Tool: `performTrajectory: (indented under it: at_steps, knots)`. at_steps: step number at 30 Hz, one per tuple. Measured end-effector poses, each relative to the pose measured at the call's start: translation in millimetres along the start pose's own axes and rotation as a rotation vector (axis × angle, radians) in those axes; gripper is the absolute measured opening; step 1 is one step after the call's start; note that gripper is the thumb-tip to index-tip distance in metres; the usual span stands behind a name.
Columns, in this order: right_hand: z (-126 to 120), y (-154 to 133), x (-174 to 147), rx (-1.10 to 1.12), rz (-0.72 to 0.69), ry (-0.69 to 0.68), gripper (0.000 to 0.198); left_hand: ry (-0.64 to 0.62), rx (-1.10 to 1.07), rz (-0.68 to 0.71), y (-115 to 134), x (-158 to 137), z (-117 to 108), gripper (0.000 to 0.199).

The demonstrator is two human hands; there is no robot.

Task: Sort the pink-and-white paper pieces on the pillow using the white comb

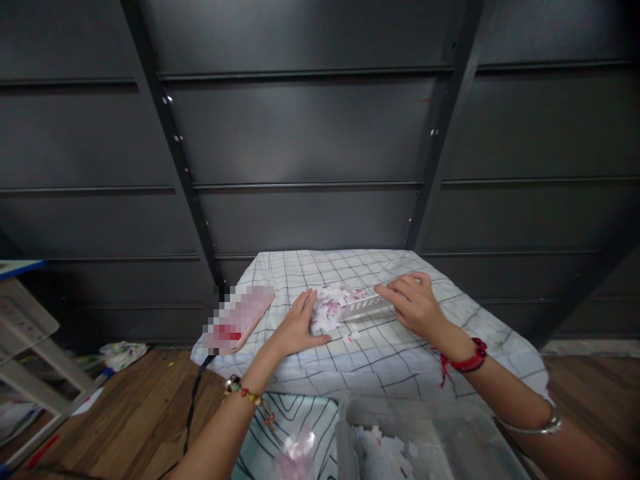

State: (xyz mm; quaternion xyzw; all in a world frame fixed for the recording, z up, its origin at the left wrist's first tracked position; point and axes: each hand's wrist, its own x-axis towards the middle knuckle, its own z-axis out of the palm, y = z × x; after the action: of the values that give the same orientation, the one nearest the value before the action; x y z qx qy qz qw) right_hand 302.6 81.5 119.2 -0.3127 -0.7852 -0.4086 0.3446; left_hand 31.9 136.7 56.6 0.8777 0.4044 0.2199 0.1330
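My left hand (pixel 296 327) lies with its fingers stretched out at the left edge of a small heap of white and pink pieces (pixel 330 307), which look like paper scraps or petals. At the heap's right side, the fingers of my right hand (pixel 414 303) are closed on the end of a white strip with a row of holes (pixel 363 307). Its lower edge is against or just above the checked cloth; exactly what it is part of cannot be made out. A few loose pink bits (pixel 351 337) lie in front of the heap.
A charging phone (pixel 250 313) with a black cable (pixel 196 387) lies left on the checked cloth (pixel 400 367). Nearest me are a clear plastic box (pixel 460 433) holding white pieces and a pink clear bag (pixel 297 457). Dark panels (pixel 310 133) rise behind; a white shelf (pixel 55 353) stands left.
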Motion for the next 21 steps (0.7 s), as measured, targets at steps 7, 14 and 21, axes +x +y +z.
performTrajectory:
  at_steps: [7, 14, 21]
  knots:
    - [-8, 5, 2, 0.010, -0.034, -0.028, 0.037, 0.002, 0.002, 0.005, 2, 0, -2, 0.099]
    - [-11, 7, 0, -0.002, -0.072, -0.049, 0.038, -0.001, 0.008, 0.001, 0, 0, -1, 0.099]
    - [-17, 5, -3, 0.049, -0.017, -0.022, 0.041, -0.006, -0.010, 0.007, 0, 0, -3, 0.099]
